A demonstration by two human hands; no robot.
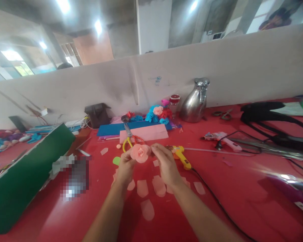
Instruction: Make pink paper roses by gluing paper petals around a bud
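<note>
A pink paper flower [140, 154] with a curled centre is held up over the red table, facing me. My left hand [127, 164] grips it from the left and below, thumb against its base. My right hand [165, 163] is at the flower's right edge, fingers pinched together on an outer petal. Below and around my hands lie several loose pink paper petals [147, 209]. Just behind the flower are scissors [128, 131] with yellow and red handles. A yellow glue gun [182, 157] lies right of my right hand, its cord trailing toward me.
Pink paper sheets [146, 132] and finished paper flowers [158, 112] sit behind. A steel jug [195, 102] stands by the white partition [116, 84]. At left is a green board [27, 178]; at right, a second glue gun [224, 139] and a black strap [262, 117].
</note>
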